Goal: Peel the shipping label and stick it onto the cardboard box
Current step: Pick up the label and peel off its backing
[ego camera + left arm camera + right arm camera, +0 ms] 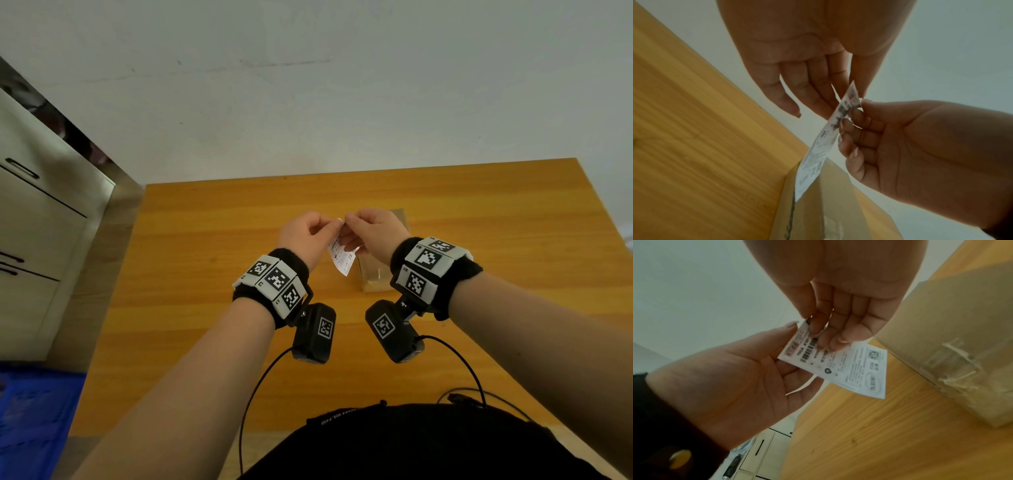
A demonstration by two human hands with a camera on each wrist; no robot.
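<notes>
Your forearms fill the near edge of the head view; both hands meet above the table [205, 274], the left hand [303, 236] and right hand [371, 233] pinching the label's [342, 255] top edge — likely to start the peel. Just beyond sits the box [375, 279].

From the left wrist, the label hangs as a thin strip, fingertips curled on it.

From the right wrist — white, barcode and small print, backing apparently still on.
</notes>
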